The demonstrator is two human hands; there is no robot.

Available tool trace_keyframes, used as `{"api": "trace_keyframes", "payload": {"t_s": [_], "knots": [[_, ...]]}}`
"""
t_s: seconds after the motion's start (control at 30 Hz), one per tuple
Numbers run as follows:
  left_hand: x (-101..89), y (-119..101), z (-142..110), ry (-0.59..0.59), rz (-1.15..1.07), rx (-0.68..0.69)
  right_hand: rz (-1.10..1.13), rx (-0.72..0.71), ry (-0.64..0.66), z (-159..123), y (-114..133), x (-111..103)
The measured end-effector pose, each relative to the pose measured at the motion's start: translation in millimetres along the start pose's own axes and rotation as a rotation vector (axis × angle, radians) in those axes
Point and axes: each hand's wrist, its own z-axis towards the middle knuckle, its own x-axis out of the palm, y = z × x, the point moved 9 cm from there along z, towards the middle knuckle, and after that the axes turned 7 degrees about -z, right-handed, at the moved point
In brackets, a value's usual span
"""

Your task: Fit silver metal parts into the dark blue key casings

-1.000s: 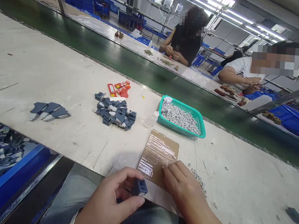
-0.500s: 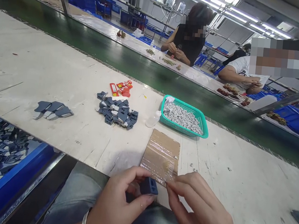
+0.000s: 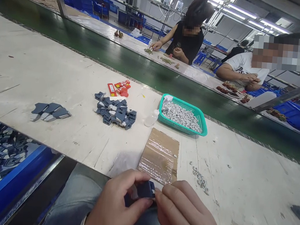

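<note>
Between its thumb and fingers my left hand grips a dark blue hollow plastic part just past the table's near edge, above my lap. The fingertips of my right hand are pinched together at that part's right end. A small whitish piece shows there, partly hidden by the fingertips. Just beyond both hands lies a cardboard sheet covered in clear tape. Small grey-white pieces are scattered to its right.
A green basket of small whitish pieces stands beyond the cardboard, beside a clear bottle. Dark blue parts lie piled to the left, near red packets. A blue bin stands lower left. Two people work across the green conveyor.
My right hand has moved left, bringing its fingertips from a gap away onto the end of the dark blue part. Scattered pieces to the right are now uncovered. My left hand keeps its grip.
</note>
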Motion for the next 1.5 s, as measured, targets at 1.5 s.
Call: {"api": "trace_keyframes", "payload": {"t_s": [1.5], "knots": [[-106.3,-48,91,-0.273,0.786,0.565,-0.255,0.406,0.036,-109,-91,36]]}}
